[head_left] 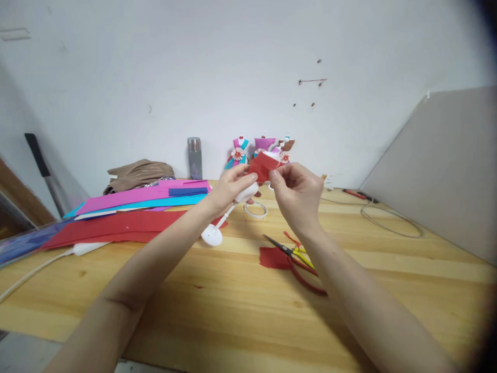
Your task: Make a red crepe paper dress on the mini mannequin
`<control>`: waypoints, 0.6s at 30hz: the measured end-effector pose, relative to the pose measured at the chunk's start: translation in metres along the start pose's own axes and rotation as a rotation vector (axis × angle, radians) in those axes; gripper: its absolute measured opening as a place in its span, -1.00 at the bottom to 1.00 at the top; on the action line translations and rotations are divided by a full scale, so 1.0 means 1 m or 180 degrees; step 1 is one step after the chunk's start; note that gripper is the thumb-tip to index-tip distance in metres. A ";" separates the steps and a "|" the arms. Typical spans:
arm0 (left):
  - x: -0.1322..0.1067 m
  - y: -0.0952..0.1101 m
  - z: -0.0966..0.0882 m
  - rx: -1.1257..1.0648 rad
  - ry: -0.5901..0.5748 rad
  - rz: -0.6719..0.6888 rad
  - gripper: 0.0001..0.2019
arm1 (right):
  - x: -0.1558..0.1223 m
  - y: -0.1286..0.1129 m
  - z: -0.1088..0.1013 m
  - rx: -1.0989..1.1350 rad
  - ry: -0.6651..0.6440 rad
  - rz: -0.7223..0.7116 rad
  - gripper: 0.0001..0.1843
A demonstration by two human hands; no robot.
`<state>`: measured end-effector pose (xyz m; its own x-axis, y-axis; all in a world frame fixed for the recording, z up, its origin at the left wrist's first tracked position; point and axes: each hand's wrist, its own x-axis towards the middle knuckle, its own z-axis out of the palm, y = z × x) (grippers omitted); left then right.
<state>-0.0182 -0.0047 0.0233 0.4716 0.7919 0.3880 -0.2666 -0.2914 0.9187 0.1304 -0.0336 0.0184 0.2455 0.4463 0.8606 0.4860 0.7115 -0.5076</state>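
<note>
Long, flat red strips [128, 227] lie on a grained wooden tabletop [217, 311]. Above it, I see the left hand [231, 189] gripping a smooth white figure [247, 194] with slim stem [224, 217] and round base [212, 237]; thin red sheet [262, 167] at its upper end, pinched by the right hand [298, 194]; red-looped scissors [287, 250] below.

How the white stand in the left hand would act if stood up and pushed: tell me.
The white stand would probably tip if pushed near its top, as its bulky body sits on a thin stem. Laid down, it may roll on its round base. It is likely light: the left hand holds it tilted, gripping only the body.
</note>
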 end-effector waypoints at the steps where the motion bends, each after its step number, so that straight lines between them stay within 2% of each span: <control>1: 0.000 0.001 0.000 -0.0121 -0.0013 -0.0042 -0.59 | -0.001 -0.002 0.000 -0.0007 0.0024 -0.0016 -0.76; 5: 0.001 0.002 -0.001 -0.0404 -0.0012 -0.0118 -0.60 | -0.006 -0.006 0.003 -0.0066 -0.0012 -0.0142 -0.75; 10: 0.003 -0.002 -0.002 -0.0616 -0.0032 -0.0031 -0.62 | -0.014 -0.005 0.010 0.0128 -0.0305 0.0010 -0.79; 18: 0.006 -0.007 -0.002 -0.0757 -0.0018 0.0107 -0.58 | -0.011 -0.011 0.010 0.0854 -0.0450 0.0764 -0.75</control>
<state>-0.0148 0.0031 0.0193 0.4636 0.7807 0.4190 -0.4724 -0.1823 0.8623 0.1139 -0.0415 0.0140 0.1986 0.6745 0.7111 0.1873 0.6860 -0.7031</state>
